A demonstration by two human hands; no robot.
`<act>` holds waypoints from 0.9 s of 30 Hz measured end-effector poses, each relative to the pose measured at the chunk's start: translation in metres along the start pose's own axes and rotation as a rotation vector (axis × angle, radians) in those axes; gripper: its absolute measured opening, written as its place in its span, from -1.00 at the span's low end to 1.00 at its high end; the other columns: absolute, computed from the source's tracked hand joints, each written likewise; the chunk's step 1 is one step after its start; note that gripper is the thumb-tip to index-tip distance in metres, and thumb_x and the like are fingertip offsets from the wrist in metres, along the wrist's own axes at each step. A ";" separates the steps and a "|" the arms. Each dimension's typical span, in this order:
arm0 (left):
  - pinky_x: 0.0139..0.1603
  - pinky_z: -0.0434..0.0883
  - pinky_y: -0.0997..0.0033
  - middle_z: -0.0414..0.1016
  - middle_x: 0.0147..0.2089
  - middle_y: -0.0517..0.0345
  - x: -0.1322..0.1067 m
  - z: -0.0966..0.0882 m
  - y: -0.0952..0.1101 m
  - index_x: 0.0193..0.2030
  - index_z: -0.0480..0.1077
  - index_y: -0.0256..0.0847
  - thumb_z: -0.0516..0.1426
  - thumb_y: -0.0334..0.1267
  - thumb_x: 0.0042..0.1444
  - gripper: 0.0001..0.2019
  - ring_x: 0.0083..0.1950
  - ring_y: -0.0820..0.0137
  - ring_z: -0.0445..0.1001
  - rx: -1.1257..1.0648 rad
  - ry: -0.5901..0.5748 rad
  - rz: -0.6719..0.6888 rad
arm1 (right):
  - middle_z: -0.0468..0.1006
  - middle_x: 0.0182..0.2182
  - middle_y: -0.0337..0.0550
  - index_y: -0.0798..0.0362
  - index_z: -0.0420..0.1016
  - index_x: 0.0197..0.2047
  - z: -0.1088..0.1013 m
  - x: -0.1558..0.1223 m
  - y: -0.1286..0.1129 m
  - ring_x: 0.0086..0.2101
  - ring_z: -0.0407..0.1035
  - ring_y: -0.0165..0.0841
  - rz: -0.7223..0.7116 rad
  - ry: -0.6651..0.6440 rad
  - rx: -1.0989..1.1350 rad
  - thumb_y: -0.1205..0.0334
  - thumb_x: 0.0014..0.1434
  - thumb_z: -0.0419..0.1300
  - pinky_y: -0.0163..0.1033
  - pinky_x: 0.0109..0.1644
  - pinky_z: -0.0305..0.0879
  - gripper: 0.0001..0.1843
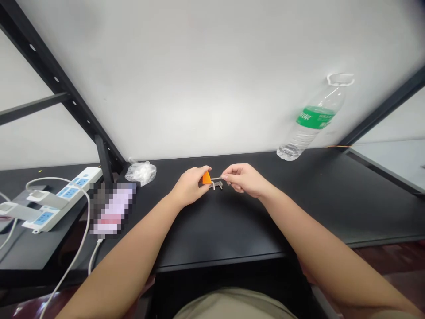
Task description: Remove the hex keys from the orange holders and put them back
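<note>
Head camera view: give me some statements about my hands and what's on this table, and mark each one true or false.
1. The left hand and the right hand meet over the black table. True.
2. The left hand pinches a small orange piece. True.
3. The right hand is empty. False: it grips a small metal part.
4. A clear water bottle stands at the table's right rear. True.
5. The bottle's label is red. False: it is green.
6. The plastic bag lies right of the hands. False: the plastic bag lies to their left.
</note>
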State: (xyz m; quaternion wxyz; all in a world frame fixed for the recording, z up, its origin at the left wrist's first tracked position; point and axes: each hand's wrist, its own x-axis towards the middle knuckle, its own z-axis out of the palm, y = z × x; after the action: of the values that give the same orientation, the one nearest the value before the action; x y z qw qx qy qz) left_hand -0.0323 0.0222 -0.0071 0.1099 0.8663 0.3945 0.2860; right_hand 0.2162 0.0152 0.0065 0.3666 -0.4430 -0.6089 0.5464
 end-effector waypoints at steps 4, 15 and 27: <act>-0.02 0.42 0.25 0.52 -0.15 0.12 0.001 0.003 0.009 0.19 0.35 -0.12 0.20 -0.24 0.22 -0.60 -0.15 0.30 0.48 0.017 -0.020 0.027 | 0.49 -0.56 -0.28 0.06 0.51 -0.20 0.016 0.004 0.004 -0.70 0.20 -0.51 0.027 -0.012 -0.004 0.00 0.14 0.39 -0.37 -0.67 0.13 -0.68; 0.02 0.43 0.21 0.57 -0.12 0.08 0.001 0.007 0.001 0.23 0.36 -0.15 0.17 -0.24 0.23 -0.58 -0.09 0.25 0.51 0.081 0.005 -0.084 | 0.51 -0.49 -0.27 0.01 0.57 -0.08 0.045 0.002 0.010 -0.68 0.24 -0.48 -0.006 0.067 -0.229 -0.03 0.26 0.25 -0.33 -0.66 0.17 -0.69; 0.03 0.46 0.25 0.54 -0.06 0.09 0.001 0.007 -0.016 0.35 0.30 -0.09 0.16 -0.28 0.18 -0.44 -0.07 0.27 0.51 0.028 0.029 -0.172 | 0.50 -0.18 -0.09 -0.01 0.63 -0.18 0.010 0.009 0.029 -0.18 0.40 -0.29 -0.366 -0.042 -1.066 0.28 0.31 0.20 -0.19 -0.03 0.30 -0.85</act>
State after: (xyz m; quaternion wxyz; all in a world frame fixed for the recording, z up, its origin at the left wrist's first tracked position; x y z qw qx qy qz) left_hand -0.0377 0.0338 -0.0193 0.1161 0.8263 0.4732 0.2824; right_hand 0.2075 0.0207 -0.0242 0.1685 -0.4432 -0.8748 0.0993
